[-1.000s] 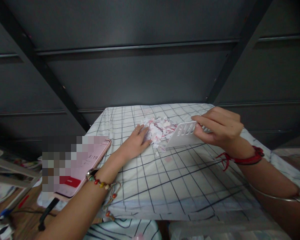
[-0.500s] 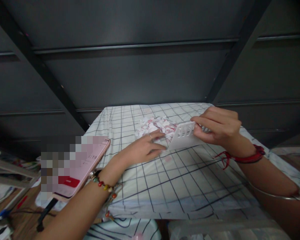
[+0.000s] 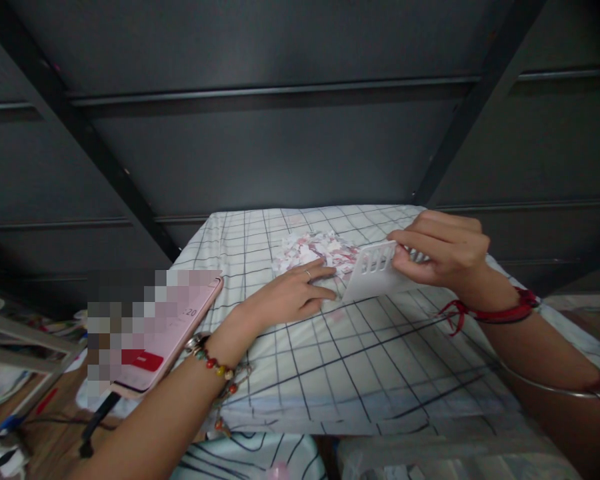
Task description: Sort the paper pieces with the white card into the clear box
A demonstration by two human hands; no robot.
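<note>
A pile of torn paper scraps [image 3: 310, 251], white with some pink, lies on the checked tablecloth [image 3: 330, 360]. My left hand [image 3: 297, 290] rests at the near side of the pile, fingers stretched out and apart, with no object in its grasp. Its fingertips reach the scraps and come close to a thin white slotted plate [image 3: 373, 283]. Thumb and fingers of my right hand [image 3: 437, 250] pinch that plate along its upper edge. The plate stands tilted, its lower edge at the cloth just right of the scraps. My right fingers cover part of its slots.
A pink phone [image 3: 175, 333] with a cable plugged in stands tilted left of my left forearm. Dark panels [image 3: 260, 153] rise behind the table. Below the front edge are a pale tub with dark wavy lines [image 3: 250, 457] and a clear container [image 3: 455, 460].
Both hands and the white plate appear slightly further right, partly from a small shift of the view. My grip on the plate stays the same. The phone's digits went from 19 to 20.
</note>
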